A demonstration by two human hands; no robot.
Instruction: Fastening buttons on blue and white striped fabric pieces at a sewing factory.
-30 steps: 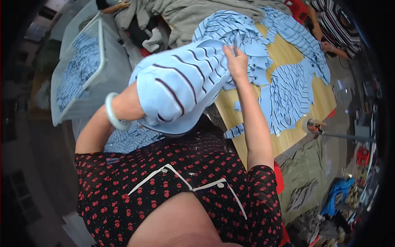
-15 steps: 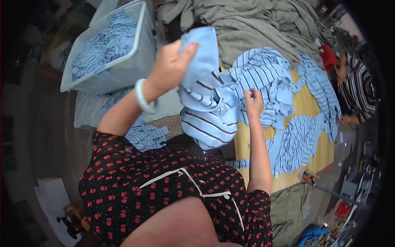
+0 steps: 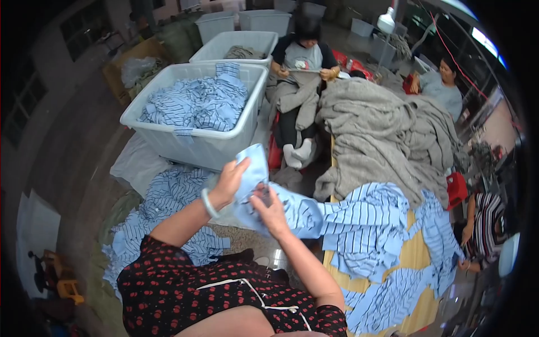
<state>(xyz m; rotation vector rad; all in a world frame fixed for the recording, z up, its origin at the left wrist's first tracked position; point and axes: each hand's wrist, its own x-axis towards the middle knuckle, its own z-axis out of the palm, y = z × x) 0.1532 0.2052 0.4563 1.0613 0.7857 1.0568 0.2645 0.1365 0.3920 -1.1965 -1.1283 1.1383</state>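
Note:
A light blue garment with dark stripes (image 3: 300, 214) hangs in front of me, above the gap left of the table. My left hand (image 3: 229, 181) grips its plain blue band, thumb on the near side, lifting that end up. On the garment, just right of the left hand, my right hand (image 3: 270, 212) has its fingers curled. Something small and dark shows between those fingers, too blurred to name. More striped blue garments (image 3: 370, 216) lie on the wooden table (image 3: 412, 255) at the right, against the far side of the held one.
A large pale tub (image 3: 191, 147) full of striped garments stands ahead left. Striped garments (image 3: 177, 194) heap on the floor sheet below it. Grey-brown knit cloth (image 3: 382, 140) piles on the table's far end. A seated person (image 3: 306, 56) handles grey cloth; two others are at right.
The view has tilted up, bringing the tubs and co-workers in. My right hand has moved left, from beside the garment onto it near my left hand. My left hand keeps its grip.

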